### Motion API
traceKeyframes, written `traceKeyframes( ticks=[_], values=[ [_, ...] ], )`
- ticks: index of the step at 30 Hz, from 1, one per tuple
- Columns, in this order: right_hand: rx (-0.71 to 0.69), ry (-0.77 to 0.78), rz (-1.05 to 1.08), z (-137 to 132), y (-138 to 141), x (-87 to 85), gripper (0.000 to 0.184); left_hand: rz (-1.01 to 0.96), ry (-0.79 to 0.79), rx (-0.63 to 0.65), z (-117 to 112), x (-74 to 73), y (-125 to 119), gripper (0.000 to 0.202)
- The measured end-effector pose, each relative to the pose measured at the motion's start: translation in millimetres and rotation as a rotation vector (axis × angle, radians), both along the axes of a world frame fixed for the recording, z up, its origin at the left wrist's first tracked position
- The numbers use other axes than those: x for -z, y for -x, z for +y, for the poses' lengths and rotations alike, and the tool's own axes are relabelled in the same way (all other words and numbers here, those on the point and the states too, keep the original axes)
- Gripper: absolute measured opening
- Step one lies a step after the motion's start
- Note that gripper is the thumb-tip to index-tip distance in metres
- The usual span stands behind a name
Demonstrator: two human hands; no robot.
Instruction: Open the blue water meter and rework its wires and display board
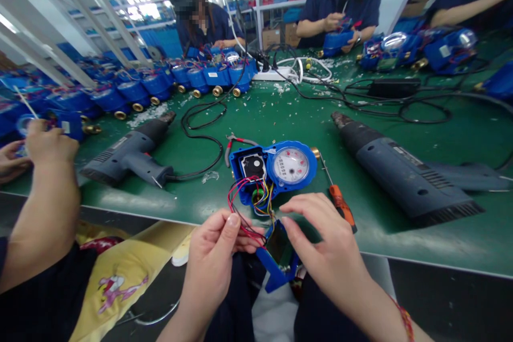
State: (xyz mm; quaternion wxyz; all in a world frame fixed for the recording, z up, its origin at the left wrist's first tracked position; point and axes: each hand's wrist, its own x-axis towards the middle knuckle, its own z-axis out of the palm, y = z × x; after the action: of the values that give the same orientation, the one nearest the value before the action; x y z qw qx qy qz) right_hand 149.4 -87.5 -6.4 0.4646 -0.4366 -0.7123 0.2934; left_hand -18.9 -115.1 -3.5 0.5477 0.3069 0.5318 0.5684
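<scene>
A blue water meter (294, 165) with a round dial lies at the bench's front edge, its side housing uncovered and red, black, yellow and white wires coming out. My left hand (220, 240) pinches the red and black wires (250, 232) between thumb and fingers. Just right of the wires, my right hand (324, 230) has thumb and fingers apart, with nothing visibly held. Below the bench edge, between both hands, hangs a blue cover (276, 278) tilted on the wires. An orange-handled screwdriver (340, 206) rests against the meter's right side; red-handled cutters (230, 147) lie behind it.
Two heat guns lie on the green bench, one at left (128, 155) and one at right (396, 165). Rows of blue meters (136, 93) fill the left back. A white power strip (272, 74) and black cables cross the back. Co-workers sit opposite; another person's arm (52, 181) is at left.
</scene>
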Motion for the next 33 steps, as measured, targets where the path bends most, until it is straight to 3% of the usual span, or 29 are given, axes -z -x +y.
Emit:
traceKeyframes(
  ticks=[2, 6, 12, 21, 33],
  values=[
    [-0.061, -0.149, -0.029, -5.5, 4.0, -6.5, 0.010, 0.011, -0.032, 0.016, -1.5, 1.6, 0.3, 0.029],
    [-0.190, -0.176, 0.002, -10.9, 14.5, -10.9, 0.009, 0.035, -0.074, 0.032, -5.3, 3.9, 2.1, 0.021],
    [-0.163, -0.186, -0.039, -11.6, 23.0, -6.8, 0.012, 0.122, -0.125, 0.064, -8.0, 4.3, 4.5, 0.019],
    [-0.191, 0.154, 0.121, -7.2, 31.4, -17.4, 0.015, 0.311, -0.224, 0.063, -9.1, -6.1, 1.3, 0.016],
    [-0.094, 0.234, 0.276, -14.3, 42.5, -9.9, 0.014, 0.206, -0.177, 0.037, -10.0, -1.6, -3.9, 0.020]
  ],
)
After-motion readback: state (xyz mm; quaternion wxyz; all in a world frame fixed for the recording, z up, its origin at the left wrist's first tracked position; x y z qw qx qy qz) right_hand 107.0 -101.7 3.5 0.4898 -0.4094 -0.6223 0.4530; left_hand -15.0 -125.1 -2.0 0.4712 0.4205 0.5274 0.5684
